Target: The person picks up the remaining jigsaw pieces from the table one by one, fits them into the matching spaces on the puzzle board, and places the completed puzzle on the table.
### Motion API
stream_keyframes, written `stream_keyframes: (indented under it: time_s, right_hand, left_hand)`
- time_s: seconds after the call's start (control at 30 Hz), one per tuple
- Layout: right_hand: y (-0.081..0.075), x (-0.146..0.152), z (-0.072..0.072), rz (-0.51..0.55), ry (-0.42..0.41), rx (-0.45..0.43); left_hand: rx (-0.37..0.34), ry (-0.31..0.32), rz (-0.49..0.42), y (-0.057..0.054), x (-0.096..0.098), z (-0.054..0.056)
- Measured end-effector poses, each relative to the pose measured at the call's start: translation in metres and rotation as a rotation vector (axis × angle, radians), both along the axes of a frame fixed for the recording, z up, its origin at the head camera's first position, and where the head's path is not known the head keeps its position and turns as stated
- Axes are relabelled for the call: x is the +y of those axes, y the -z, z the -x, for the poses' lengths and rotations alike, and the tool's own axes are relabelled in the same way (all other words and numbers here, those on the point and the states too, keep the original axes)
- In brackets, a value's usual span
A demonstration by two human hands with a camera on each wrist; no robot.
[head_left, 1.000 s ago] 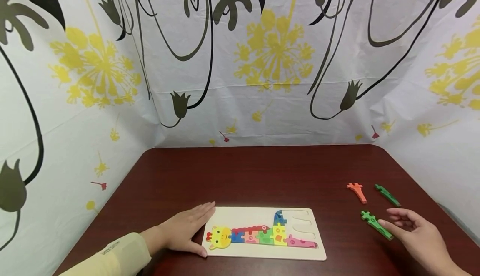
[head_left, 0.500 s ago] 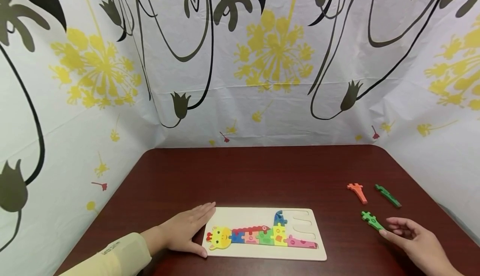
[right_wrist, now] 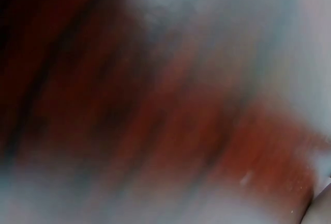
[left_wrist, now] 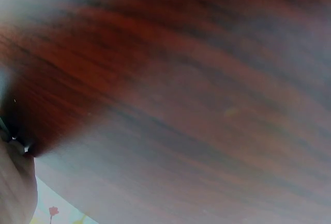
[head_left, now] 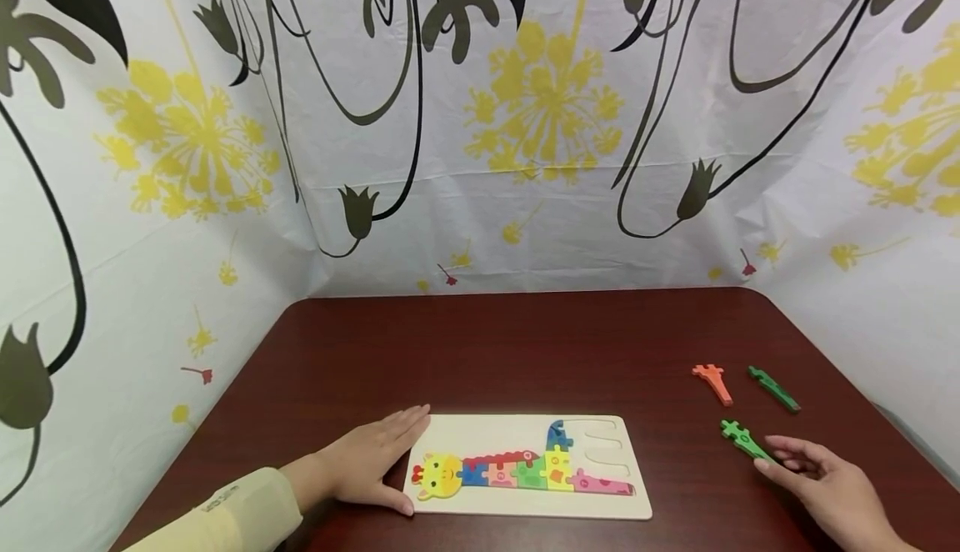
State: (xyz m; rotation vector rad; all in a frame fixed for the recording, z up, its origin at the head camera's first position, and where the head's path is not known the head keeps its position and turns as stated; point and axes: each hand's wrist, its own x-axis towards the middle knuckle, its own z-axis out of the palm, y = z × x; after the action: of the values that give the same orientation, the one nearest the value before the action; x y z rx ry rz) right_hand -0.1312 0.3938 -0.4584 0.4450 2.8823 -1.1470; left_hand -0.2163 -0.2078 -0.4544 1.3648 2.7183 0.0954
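Observation:
In the head view my left hand (head_left: 378, 462) rests with fingers straight at the left edge of a pale wooden puzzle board (head_left: 510, 504). The board bears a giraffe puzzle: a yellow head (head_left: 440, 475), several coloured body pieces, a pink leg piece (head_left: 603, 484) and a blue tail piece (head_left: 558, 434). At the right, my right hand (head_left: 832, 485) pinches the near end of a light green puzzle piece (head_left: 742, 439) between thumb and fingers; that end is hidden by the hand. Both wrist views show mostly blurred table.
Beyond the right hand lie an orange puzzle piece (head_left: 714, 383) and a dark green puzzle piece (head_left: 775, 389) on the dark red-brown table (head_left: 480, 352). Outlined leg slots (head_left: 603, 444) show on the board's right part. A patterned white cloth (head_left: 450, 235) hangs behind and at both sides.
My right hand has slid down toward the near end of the light green piece and now covers that end. The left hand and the board stay where they were.

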Motion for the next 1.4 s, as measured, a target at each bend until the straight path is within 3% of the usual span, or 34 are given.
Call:
stream_keyframes:
  time_s: [0.53, 1.4]
  right_hand:
    - [0.0023, -0.0004, 0.0002, -0.092, -0.050, 0.016]
    - [0.0074, -0.0048, -0.0002, -0.082, 0.062, 0.035]
  left_hand:
    - [-0.005, -0.014, 0.006, 0.0011, 0.0005, -0.0025]
    - [-0.005, -0.008, 0.018, -0.0053, 0.0021, -0.0019]
